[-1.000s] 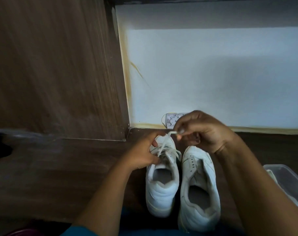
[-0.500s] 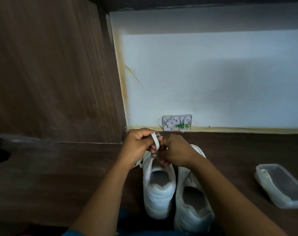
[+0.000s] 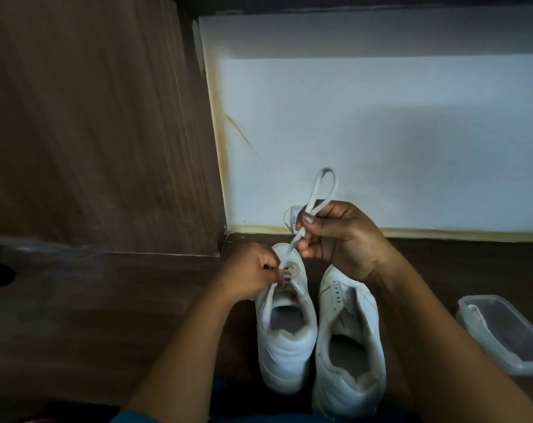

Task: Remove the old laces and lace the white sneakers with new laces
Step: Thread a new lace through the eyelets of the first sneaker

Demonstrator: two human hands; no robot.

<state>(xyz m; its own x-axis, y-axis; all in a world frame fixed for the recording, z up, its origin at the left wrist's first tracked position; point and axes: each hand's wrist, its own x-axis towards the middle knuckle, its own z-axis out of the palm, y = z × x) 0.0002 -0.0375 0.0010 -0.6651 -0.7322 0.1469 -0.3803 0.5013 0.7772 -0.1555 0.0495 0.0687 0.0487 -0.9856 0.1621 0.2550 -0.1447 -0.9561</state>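
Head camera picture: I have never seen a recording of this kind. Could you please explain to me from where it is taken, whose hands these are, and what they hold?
There is no machine here. A person wears one camera on the head, so you look down along the arms at that person's own hands. A left sneaker and a right sneaker, both white, stand side by side on a dark wooden surface, heels toward the camera, before a white wall. The left hand pinches the left sneaker at its eyelets. The right hand pinches a white lace, which runs up from that sneaker and loops above that hand. The right sneaker shows empty eyelets. A clear plastic container lies at the far right.
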